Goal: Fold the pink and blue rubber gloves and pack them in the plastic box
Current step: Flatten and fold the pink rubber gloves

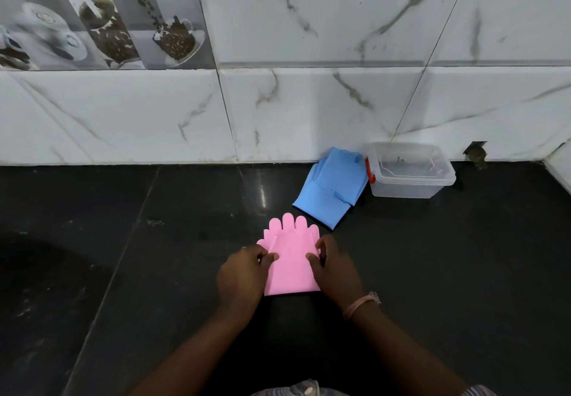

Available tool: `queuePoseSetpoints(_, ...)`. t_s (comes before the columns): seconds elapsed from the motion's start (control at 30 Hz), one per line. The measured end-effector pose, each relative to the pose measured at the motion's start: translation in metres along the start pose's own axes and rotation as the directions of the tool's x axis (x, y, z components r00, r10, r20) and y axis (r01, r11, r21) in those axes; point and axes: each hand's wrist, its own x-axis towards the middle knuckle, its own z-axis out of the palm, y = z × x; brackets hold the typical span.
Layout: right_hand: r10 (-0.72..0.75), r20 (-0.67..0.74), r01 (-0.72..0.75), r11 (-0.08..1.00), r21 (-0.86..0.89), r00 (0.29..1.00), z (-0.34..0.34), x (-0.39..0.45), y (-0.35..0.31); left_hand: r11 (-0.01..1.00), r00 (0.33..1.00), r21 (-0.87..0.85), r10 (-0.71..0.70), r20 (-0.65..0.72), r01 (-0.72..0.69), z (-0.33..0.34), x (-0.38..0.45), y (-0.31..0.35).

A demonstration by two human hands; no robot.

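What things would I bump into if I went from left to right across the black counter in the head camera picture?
Left hand → pink gloves → right hand → blue gloves → plastic box, which has a red latch on its left side.

Box (411, 170) right of far gloves (332, 185), near gloves (292, 259) before them.

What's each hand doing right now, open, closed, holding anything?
Left hand: pinching the left edge of the pink gloves.
Right hand: pinching the right edge of the same gloves.
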Motion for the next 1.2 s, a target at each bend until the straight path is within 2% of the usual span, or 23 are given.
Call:
queuePoseSetpoints(0.1, 0.023, -0.081, -0.021, 0.999, 0.028, 0.996, 0.001, 0.004, -0.005, 0.988, 0.999, -0.153, 0.008, -0.042, -0.014, 0.003, 0.003, 0.005)
queuePoseSetpoints(0.2, 0.101, -0.112, -0.082, 0.984, 0.159, 0.989, 0.001, 0.015, -0.011, 0.96, 0.998, -0.279, -0.018, -0.054, 0.003, 0.005, 0.014, 0.008)
queuePoseSetpoints(0.33, 0.214, -0.098, -0.18, 0.944, 0.276, 0.972, 0.008, 0.023, -0.011, 0.927, 0.985, -0.334, -0.175, 0.011, 0.168, 0.011, 0.03, 0.008)
queuePoseSetpoints(0.4, 0.229, -0.105, -0.196, 0.947, 0.256, 0.968, 0.01, 0.026, -0.011, 0.91, 0.971, -0.342, -0.233, 0.043, 0.234, 0.016, 0.034, 0.009)
queuePoseSetpoints(0.6, 0.239, -0.056, -0.227, 0.958, 0.173, 0.969, 0.007, 0.03, -0.015, 0.914, 0.964, -0.312, -0.265, 0.029, 0.26, 0.02, 0.04, 0.014)
queuePoseSetpoints(0.73, 0.261, 0.016, -0.26, 0.956, 0.133, 0.965, 0.005, 0.037, -0.024, 0.864, 0.923, -0.353, -0.272, 0.274, 0.359, 0.014, 0.051, 0.018)
queuePoseSetpoints(0.83, 0.322, 0.187, -0.367, 0.881, 0.3, 0.928, -0.007, 0.045, -0.033, 0.675, 0.816, -0.495, -0.298, 0.495, 0.547, 0.001, 0.059, 0.02)
queuePoseSetpoints(0.93, 0.294, 0.278, -0.39, 0.826, 0.407, 0.914, -0.024, 0.051, -0.042, 0.619, 0.725, -0.47, -0.249, 0.642, 0.629, -0.018, 0.067, 0.019)
queuePoseSetpoints(1.0, 0.224, 0.264, -0.328, 0.821, 0.467, 0.938, -0.036, 0.054, -0.049, 0.594, 0.737, -0.527, -0.174, 0.654, 0.608, -0.031, 0.073, 0.016)
queuePoseSetpoints(1.07, 0.134, 0.223, -0.234, 0.821, 0.52, 0.966, -0.05, 0.054, -0.055, 0.588, 0.803, -0.626, -0.07, 0.592, 0.513, -0.044, 0.076, 0.015)
queuePoseSetpoints(1.13, -0.027, 0.112, -0.029, 0.879, 0.477, 0.993, -0.061, 0.051, -0.057, 0.653, 0.881, -0.677, 0.033, 0.472, 0.339, -0.054, 0.075, 0.014)
queuePoseSetpoints(1.2, -0.197, 0.01, 0.18, 0.916, 0.359, 0.98, -0.062, 0.041, -0.056, 0.781, 0.943, -0.62, 0.146, 0.3, 0.077, -0.057, 0.07, 0.011)
